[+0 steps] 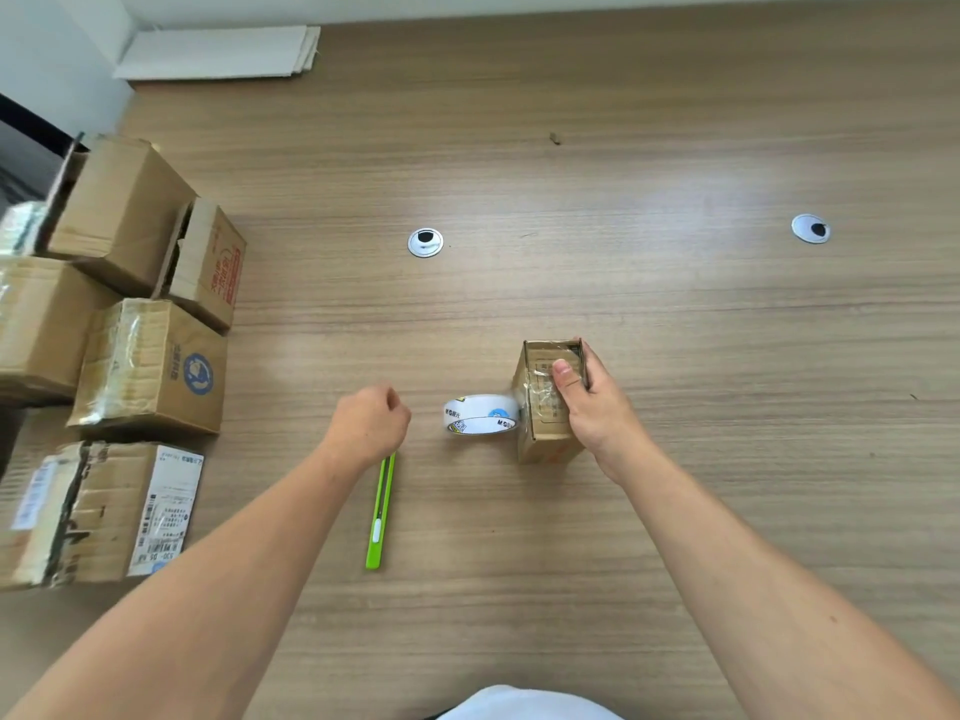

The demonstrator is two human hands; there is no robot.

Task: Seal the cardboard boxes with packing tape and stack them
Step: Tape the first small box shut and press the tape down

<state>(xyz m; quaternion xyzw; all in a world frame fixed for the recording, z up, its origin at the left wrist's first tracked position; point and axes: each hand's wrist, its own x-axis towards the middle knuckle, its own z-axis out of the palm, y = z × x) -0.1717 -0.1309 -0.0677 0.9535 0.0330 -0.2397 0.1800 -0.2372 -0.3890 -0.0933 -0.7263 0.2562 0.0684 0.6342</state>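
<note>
A small cardboard box (540,433) stands on the wooden table (623,200), clear tape across its top. My right hand (592,407) grips it from the right, thumb pressed on the taped top. A roll of clear packing tape (480,414) lies touching the box's left side. My left hand (371,423) hovers left of the roll with fingers curled, holding nothing. A green utility knife (380,517) lies on the table just below that hand, its tip hidden under it.
Several larger cardboard boxes (150,366) are clustered at the table's left edge, some taped, one (205,262) with loose flaps. Flat white sheets (218,52) lie at the far left corner. Two cable grommets (425,242) (810,229) sit in the tabletop.
</note>
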